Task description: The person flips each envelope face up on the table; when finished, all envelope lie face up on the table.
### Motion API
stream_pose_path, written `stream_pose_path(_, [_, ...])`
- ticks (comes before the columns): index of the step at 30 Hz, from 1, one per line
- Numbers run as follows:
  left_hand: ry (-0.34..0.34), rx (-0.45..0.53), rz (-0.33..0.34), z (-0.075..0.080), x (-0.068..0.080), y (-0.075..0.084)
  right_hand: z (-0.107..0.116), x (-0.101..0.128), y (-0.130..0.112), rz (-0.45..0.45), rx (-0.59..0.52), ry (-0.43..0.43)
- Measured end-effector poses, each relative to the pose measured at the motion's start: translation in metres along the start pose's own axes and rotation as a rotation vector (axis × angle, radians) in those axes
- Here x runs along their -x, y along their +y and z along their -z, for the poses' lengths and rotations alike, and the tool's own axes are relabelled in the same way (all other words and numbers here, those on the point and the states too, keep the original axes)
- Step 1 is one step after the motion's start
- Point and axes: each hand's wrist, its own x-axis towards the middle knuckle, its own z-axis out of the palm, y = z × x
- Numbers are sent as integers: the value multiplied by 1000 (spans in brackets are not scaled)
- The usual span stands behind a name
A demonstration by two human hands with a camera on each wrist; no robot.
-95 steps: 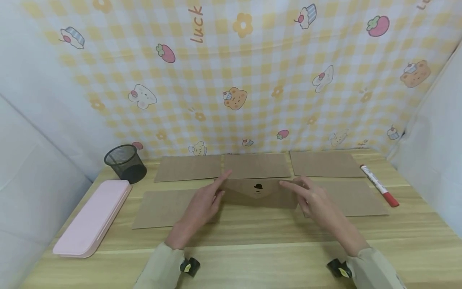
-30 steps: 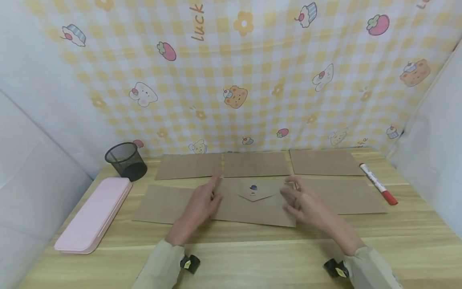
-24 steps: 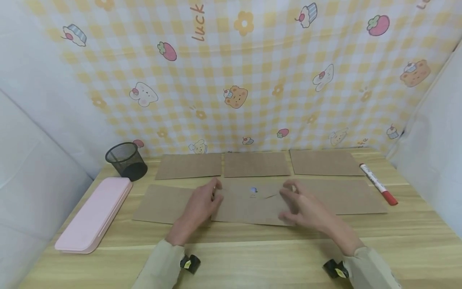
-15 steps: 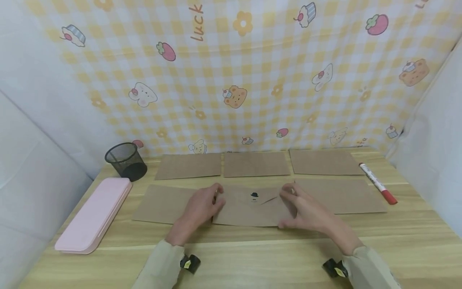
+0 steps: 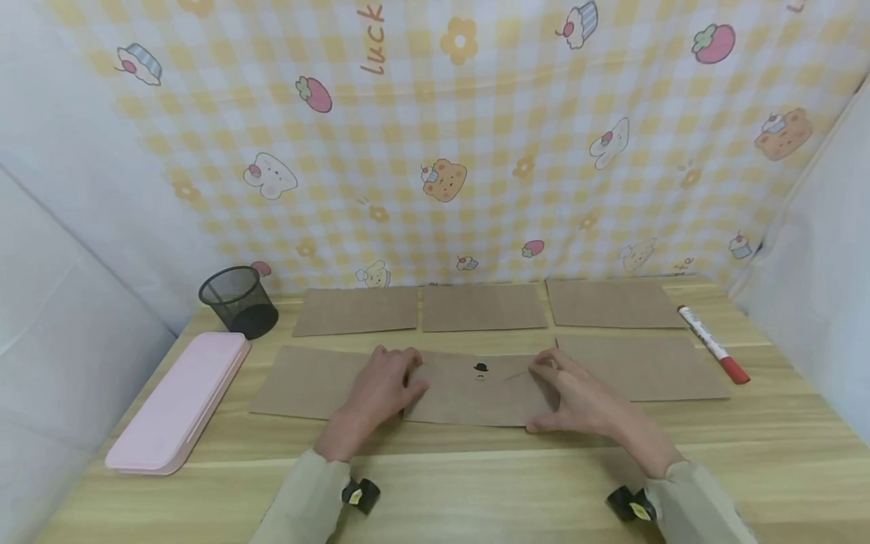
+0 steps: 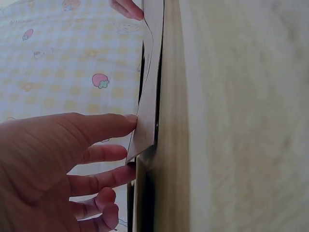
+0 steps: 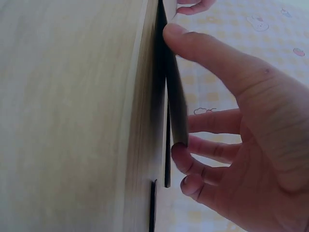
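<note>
Left hand (image 5: 383,381) has its fingertips curled onto the near end of the envelope (image 5: 476,389), right hand (image 5: 567,393) pinches the far end with thumb on top and fingers tucked under the edge, and the envelope lies flat on the surface (image 5: 476,483) between them, flap side up with a little hat sticker (image 5: 480,369) at its tip. To do this well, I'd say keep both ends pinned evenly and press the flap down flush. Five more envelopes lie around, marker (image 5: 712,344) beyond the right hand, pink case (image 5: 178,400) and mesh cup (image 5: 238,301) beyond the left.
</note>
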Motion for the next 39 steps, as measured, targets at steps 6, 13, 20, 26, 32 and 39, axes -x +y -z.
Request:
stream_pose_path(6, [18,-12,-2,-2,1,-1,-1,1,1,6,-3,-4])
stream_pose_path(13, [3,-22,39,-2,2,-2,-2,1,1,22,-11,-8])
stream_pose_path(20, [1,-7,35,-1,2,0,-1,1,3,24,-9,-18])
stream_pose_path(26, [41,9,54,2,1,2,-1,2,3,14,-13,-28])
stream_pose_path(32, [111,72,99,7,0,1,-1,2,3,14,5,-24])
stream_pose_path(39, [121,99,201,26,1,-16,0,2,0,4,2,-28])
